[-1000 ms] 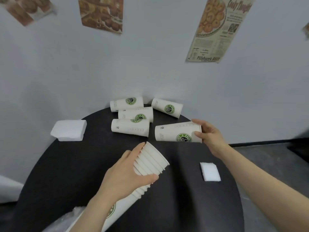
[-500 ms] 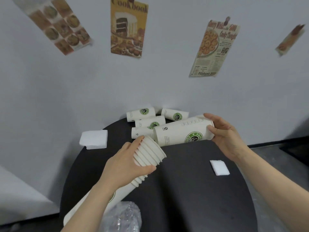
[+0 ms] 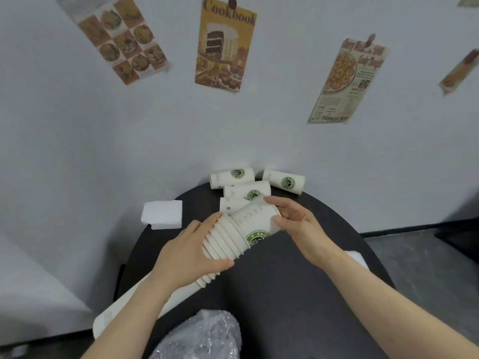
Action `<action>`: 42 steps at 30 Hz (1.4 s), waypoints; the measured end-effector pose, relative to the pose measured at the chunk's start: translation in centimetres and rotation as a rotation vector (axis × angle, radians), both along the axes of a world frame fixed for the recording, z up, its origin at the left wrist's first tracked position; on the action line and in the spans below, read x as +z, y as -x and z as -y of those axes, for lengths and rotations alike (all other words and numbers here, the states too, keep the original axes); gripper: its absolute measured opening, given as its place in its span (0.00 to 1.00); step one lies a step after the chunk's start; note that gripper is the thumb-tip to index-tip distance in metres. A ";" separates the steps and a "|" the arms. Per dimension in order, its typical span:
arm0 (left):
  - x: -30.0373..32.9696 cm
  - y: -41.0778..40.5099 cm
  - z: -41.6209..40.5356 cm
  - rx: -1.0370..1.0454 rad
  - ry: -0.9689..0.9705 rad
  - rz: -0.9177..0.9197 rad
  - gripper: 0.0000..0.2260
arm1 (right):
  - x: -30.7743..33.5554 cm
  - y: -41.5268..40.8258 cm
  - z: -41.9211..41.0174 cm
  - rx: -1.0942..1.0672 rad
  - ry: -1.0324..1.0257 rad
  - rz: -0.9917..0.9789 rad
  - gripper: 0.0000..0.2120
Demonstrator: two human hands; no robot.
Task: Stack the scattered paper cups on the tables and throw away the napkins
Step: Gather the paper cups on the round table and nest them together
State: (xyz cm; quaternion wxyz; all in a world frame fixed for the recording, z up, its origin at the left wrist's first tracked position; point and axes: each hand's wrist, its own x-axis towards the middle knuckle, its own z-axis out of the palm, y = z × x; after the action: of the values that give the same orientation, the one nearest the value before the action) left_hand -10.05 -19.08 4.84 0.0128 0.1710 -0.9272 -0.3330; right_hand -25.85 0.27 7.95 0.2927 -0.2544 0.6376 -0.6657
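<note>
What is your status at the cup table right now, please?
Left hand grips cup stack. Right hand seating cup into it. Four loose cups, napkins remain.

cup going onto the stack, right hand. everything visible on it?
The white paper cup with a green round logo lies tilted, its base end slid into the mouth of the nested stack of white paper cups, most of its body still outside. Faint embossed lettering runs along its side. The right hand holds its rim end; the left hand grips the stack.
</note>
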 end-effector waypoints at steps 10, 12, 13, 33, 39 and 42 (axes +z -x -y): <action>-3.7 1.9 1.3 -0.027 0.054 0.005 0.45 | -5.1 -1.2 4.1 0.165 -0.072 0.065 0.18; -4.5 2.3 1.7 -0.003 0.034 -0.006 0.45 | -5.9 0.1 4.3 0.128 -0.074 0.054 0.19; -4.9 2.4 2.0 0.010 0.027 -0.009 0.45 | -6.5 1.2 4.3 0.062 -0.089 0.049 0.19; -8.5 5.1 3.9 0.043 -0.040 0.002 0.45 | -15.5 15.4 6.1 -0.320 -0.351 0.108 0.19; -8.6 5.3 3.7 0.015 -0.027 0.002 0.44 | -14.0 14.3 4.1 -0.364 -0.263 0.169 0.19; -8.6 5.1 3.6 -0.004 -0.027 -0.002 0.44 | -12.1 13.3 2.7 -0.390 -0.212 0.162 0.18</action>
State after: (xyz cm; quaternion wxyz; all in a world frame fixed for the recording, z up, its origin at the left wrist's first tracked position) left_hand -15.18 -22.65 -3.80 0.0108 0.1690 -0.9230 -0.3455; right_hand -39.14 -2.47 -4.19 0.2340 -0.0399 0.7153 -0.6573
